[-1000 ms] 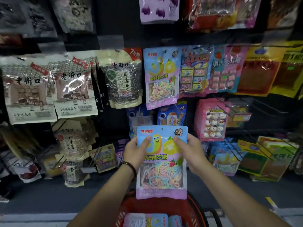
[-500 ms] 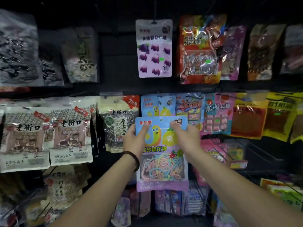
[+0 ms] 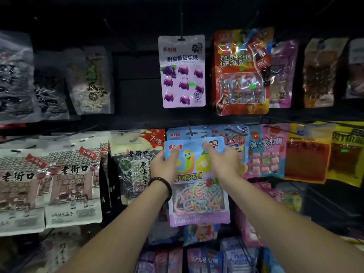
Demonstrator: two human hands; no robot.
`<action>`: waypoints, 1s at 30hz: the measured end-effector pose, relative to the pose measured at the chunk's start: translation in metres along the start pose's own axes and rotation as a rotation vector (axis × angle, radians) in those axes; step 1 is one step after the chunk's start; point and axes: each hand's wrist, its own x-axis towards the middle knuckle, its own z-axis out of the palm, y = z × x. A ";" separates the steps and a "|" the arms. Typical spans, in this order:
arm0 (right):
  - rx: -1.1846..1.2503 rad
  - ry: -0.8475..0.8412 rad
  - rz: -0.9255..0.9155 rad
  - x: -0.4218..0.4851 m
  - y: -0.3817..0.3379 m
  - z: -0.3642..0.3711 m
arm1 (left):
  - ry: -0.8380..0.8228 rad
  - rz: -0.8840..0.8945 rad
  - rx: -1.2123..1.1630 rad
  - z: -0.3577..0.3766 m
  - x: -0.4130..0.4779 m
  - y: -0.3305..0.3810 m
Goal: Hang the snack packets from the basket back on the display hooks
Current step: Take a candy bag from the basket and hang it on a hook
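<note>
Left hand & right hand both grip the candy bag by its top, just under a hook.

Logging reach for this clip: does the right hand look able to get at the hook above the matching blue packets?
Likely yes. The right hand grips the candy packet near its top, just under the hook, and nothing lies between. The left hand grips the packet too.

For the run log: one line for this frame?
step: hang | left hand: grips candy packet top-left | right hand: grips top-right | packet: upright, just below hook | hung: not yet
</note>
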 end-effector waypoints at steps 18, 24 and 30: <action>-0.118 -0.061 0.041 0.030 0.001 0.013 | 0.050 0.005 0.281 0.005 0.038 -0.006; -0.345 -0.123 0.058 0.045 -0.004 0.017 | 0.096 0.051 0.531 0.006 0.057 -0.001; -0.532 -0.173 0.021 0.033 0.008 0.009 | 0.148 0.061 0.595 0.005 0.056 -0.007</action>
